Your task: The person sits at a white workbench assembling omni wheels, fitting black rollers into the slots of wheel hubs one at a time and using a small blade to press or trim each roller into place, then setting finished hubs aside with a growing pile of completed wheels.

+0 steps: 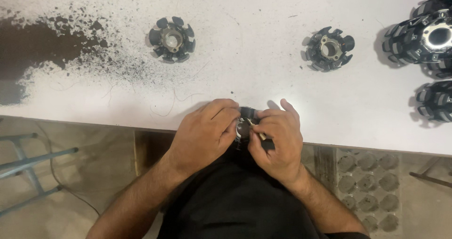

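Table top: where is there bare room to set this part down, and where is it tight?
The widest bare patch on the white table lies between the left stator core and the middle stator core. Another runs along the near edge, right of the right hand. Crowded: the stack of cores far right; dark powder covers the left.

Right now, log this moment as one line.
left hand: grips stator core at table edge | right hand: holds thin tool to core | two loose cores behind
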The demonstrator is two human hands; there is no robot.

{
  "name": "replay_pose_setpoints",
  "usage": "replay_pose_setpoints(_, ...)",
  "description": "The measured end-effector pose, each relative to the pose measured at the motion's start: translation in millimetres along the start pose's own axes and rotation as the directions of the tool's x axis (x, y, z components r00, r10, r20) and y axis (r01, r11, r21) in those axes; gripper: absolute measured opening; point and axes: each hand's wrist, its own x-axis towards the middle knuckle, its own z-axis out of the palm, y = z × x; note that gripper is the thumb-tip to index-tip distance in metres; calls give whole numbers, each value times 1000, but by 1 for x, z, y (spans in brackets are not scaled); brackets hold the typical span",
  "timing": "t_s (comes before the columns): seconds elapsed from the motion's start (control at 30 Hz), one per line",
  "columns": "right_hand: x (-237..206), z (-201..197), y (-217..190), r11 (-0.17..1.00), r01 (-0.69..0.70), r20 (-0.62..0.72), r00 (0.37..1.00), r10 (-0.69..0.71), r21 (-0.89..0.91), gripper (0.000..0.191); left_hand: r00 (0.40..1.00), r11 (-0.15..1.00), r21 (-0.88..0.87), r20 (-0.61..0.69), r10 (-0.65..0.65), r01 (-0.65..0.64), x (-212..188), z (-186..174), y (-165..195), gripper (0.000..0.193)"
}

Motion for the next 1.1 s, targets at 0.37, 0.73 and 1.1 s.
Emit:
replay_pose_setpoints(0.37,-3,1,4,998,27,-9,1000,-26,65,24,997,999,1,-56,53,-53,-10,8,-5,16)
replay_pose_setpoints(0.73,-1,7,-2,997,65,35,997,-64,-42,31,990,996,13,-109,86,-85,-17,15,-11,21)
replay_pose_setpoints(1.1,22,-31,33,969,-85,-85,994,67,-230,21,921,971,136,314,-229,195,-21,-55,-12,15)
